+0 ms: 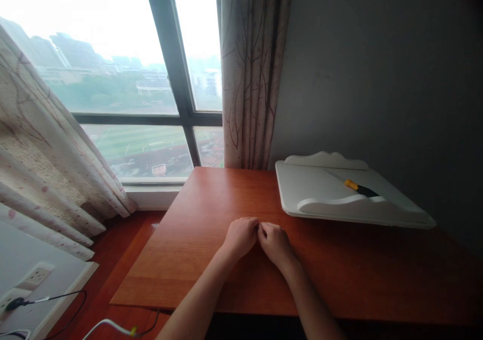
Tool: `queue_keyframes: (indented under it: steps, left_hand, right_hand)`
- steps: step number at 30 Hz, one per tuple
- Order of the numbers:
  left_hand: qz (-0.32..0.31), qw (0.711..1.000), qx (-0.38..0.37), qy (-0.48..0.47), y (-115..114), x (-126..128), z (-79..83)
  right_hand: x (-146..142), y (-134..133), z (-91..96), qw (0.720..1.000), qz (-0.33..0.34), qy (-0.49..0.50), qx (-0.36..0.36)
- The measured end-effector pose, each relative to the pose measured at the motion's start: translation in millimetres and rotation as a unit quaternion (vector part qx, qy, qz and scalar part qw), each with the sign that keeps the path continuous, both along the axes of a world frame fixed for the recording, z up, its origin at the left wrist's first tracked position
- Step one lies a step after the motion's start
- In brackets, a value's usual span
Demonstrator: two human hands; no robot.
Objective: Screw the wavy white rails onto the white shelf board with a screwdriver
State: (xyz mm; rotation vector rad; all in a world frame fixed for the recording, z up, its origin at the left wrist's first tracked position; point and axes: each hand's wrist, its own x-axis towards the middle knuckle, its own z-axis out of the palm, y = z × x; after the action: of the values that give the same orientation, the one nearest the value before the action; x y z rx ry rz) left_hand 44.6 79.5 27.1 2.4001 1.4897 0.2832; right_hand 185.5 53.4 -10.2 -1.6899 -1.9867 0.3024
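My left hand (242, 234) is curled into a loose fist above the wooden desk (196, 219). Against it, knuckles touching, is my right hand (274, 239), its fingers also curled in. Nothing sticks out of either fist, and a small dark hollow shows at the thumb side of the right one. To the right of my hands, a screwdriver (351, 184) with a yellow and black handle lies on a white tray (309, 181) with wavy raised sides, its metal shaft pointing to the back left.
A window (132, 93) and a patterned curtain (251, 68) stand behind the desk, with another curtain (45, 144) at left. A grey wall (370, 68) rises behind the tray. Low at left are a wall socket (36, 275), a black plug (15, 304) and a white cable (107, 322).
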Motion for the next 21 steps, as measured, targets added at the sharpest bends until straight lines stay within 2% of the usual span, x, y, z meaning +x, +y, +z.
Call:
queue_keyframes:
  steps: [21]
  left_hand:
    - [0.000,1.000,-0.009,0.003,-0.6,0.2,3.0]
  right_hand:
    - [0.9,0.3,0.7,1.000,0.004,0.003,-0.008]
